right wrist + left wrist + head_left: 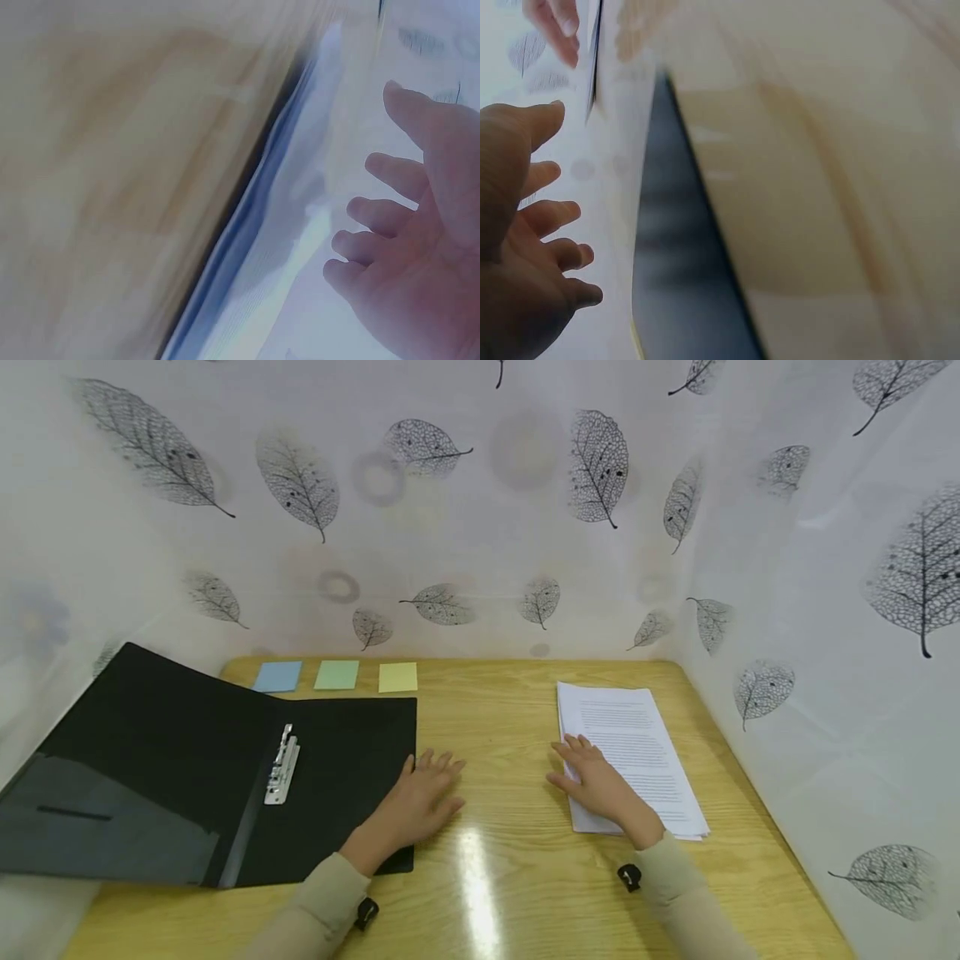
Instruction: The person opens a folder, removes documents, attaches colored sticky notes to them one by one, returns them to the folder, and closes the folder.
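My left hand (pixel 420 802) hovers with spread fingers over the right edge of an open black binder (pixel 337 827); the left wrist view shows nothing in its palm. The binder lies spread on the left of the table, with a silver metal clip (pixel 282 768) near its spine and a clear pocket on the inside of its cover. On the right is a stack of printed paper (pixel 637 735), several sheets thick. My right hand (pixel 596 781) is over the stack's left side, fingers apart and holding nothing. Both wrist views show the hands raised above the surface.
Three sticky-note pads, blue (pixel 278 677), green (pixel 337 675) and yellow (pixel 397 677), lie in a row along the back edge of the wooden table (pixel 495 727). A white leaf-patterned curtain (pixel 480 543) surrounds the table at the back and sides.
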A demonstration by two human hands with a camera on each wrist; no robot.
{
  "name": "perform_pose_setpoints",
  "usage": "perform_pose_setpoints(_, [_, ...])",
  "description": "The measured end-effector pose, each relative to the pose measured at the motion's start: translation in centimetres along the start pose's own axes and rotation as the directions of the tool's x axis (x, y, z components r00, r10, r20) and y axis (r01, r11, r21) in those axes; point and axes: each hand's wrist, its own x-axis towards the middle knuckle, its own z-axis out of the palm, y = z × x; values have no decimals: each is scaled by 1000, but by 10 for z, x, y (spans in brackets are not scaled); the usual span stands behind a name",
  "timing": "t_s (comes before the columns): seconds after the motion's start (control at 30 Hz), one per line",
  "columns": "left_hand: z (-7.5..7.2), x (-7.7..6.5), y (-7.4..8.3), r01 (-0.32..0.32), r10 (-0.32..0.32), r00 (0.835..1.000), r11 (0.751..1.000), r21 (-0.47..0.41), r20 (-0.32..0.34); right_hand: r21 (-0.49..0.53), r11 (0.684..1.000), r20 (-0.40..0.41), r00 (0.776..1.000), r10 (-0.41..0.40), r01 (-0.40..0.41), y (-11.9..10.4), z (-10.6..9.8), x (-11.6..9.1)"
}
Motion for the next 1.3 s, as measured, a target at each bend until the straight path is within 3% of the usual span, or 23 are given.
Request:
perform_pose_setpoints(0.3, [38, 41, 48, -58, 53, 986, 998, 30, 160, -53, 988, -49, 988, 144, -147, 35, -20, -29])
perform_pose_setpoints(0.5, [49, 61, 80, -95, 62, 965, 988, 121, 254, -73, 970, -46, 972, 231, -234, 56, -31, -48])
perform_pose_setpoints(0.7, [55, 75, 104, -133, 68, 950, 971, 199, 306, -60, 943, -28, 945, 327, -328, 69, -41, -59])
perform_pose_setpoints(1.0, [63, 80, 111, -156, 64, 941, 954, 257, 333, -39, 936, 36, 936, 350, -349, 73, -36, -57])
perform_pose_setpoints(1.3, [65, 69, 101, -128, 38, 946, 956, 265, 322, -50, 945, 46, 945, 325, -323, 62, -26, -45])
